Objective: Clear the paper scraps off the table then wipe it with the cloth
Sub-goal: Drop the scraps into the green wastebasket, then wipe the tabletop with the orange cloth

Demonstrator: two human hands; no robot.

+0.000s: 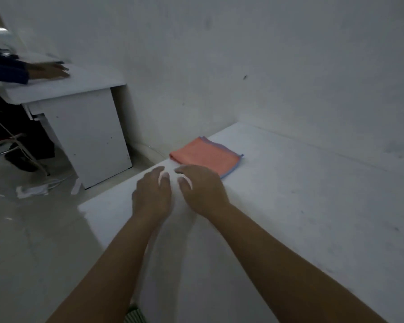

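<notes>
Two hands w/ fingers loosely curled, nothing held: left hand (152, 194) and right hand (202, 190) hover close together over the white laminate table (301, 206), near its far-left corner. Just beyond the right hand lies a folded salmon-orange microfibre cloth w/ blue edging (204, 155), flat on the table. Prob. light, soft, floppy; best pinched at the near folded edge. No paper scraps visible, no containers in view.

Table (289, 194): white, matt, smooth top with faint dark scuffs. Cloth (204, 153): orange woven fabric, soft nap, blue stitched edging. Floor (33, 229): pale, glossy, reflective tiles.
</notes>
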